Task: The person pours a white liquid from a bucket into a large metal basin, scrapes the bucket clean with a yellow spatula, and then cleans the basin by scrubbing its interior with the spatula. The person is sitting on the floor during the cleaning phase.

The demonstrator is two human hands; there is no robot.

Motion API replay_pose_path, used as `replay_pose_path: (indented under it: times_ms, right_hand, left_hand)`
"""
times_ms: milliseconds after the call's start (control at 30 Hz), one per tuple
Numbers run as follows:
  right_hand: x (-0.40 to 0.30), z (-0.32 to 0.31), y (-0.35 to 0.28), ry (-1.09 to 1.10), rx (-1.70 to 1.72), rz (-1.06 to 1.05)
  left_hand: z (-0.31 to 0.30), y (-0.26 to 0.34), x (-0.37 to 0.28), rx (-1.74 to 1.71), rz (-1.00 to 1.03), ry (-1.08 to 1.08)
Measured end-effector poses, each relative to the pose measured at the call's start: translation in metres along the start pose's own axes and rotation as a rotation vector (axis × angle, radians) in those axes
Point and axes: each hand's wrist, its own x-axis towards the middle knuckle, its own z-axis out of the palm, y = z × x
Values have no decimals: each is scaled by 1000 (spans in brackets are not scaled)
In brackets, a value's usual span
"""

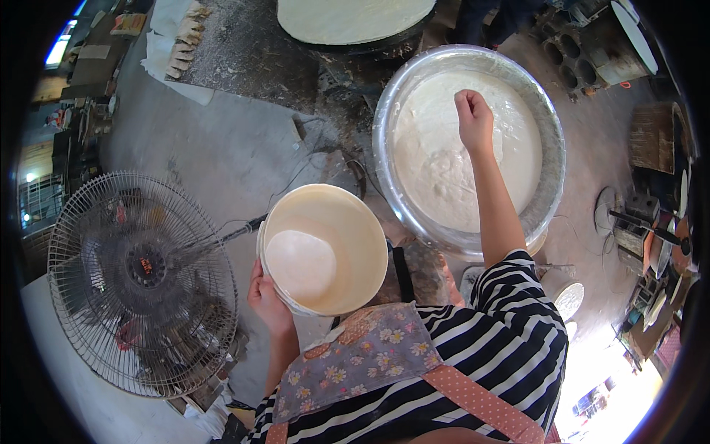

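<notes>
My left hand grips the rim and side of a cream plastic bucket, tilted so its inside shows, with a pale white substance at its bottom. Above a large round metal basin my right hand is held with its fingers curled; whether something small is between them cannot be told. Wet white dough or batter fills much of the basin, with a lumpy patch near its middle.
A caged standing fan is close on the left. Beyond the basin lie a round griddle bearing a pale sheet and a floury dark table. Another person's legs show at the top. A small container is at right, and cords cross the floor.
</notes>
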Motion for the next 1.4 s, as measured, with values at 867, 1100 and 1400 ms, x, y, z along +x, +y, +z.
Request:
replay_pose_path:
  times_ms: [867, 1100, 1400]
  right_hand:
    - [-192, -272, 392, -234, -1013, 965]
    - [-203, -278, 429, -301, -1060, 1006]
    - [-200, -303, 379, -136, -1024, 1021]
  left_hand:
    - [45, -20, 1, 46, -95, 135]
    - [43, -24, -6, 454, 117, 200]
    - [50, -43, -12, 77, -33, 202]
